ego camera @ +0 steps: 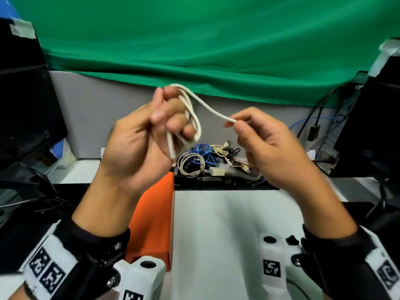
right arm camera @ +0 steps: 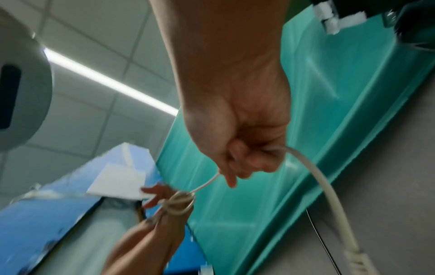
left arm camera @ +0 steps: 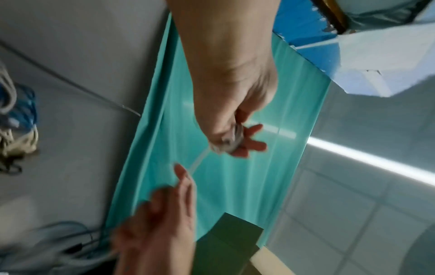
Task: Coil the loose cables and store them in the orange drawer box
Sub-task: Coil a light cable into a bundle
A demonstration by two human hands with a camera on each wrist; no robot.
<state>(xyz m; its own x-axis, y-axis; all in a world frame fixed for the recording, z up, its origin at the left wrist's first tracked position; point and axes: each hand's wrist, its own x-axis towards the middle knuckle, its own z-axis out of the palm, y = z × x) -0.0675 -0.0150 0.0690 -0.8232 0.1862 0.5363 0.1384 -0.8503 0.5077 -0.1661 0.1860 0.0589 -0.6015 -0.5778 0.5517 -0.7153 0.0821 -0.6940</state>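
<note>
White cable (ego camera: pixel 195 118) is up in the air over the desk, several loops bunched in the left hand (ego camera: pixel 147 139), fingers curled round the bundle. One strand runs right to the right hand (ego camera: pixel 266 144), pinched between thumb and fingertips; its plug end hangs below that hand. Orange drawer box (ego camera: pixel 155 215) sits on the desk under the left wrist. Tangled cable pile (ego camera: pixel 214 159) lies farther back, beneath the hands. Green cloth (ego camera: pixel 216 40) hangs behind.
</note>
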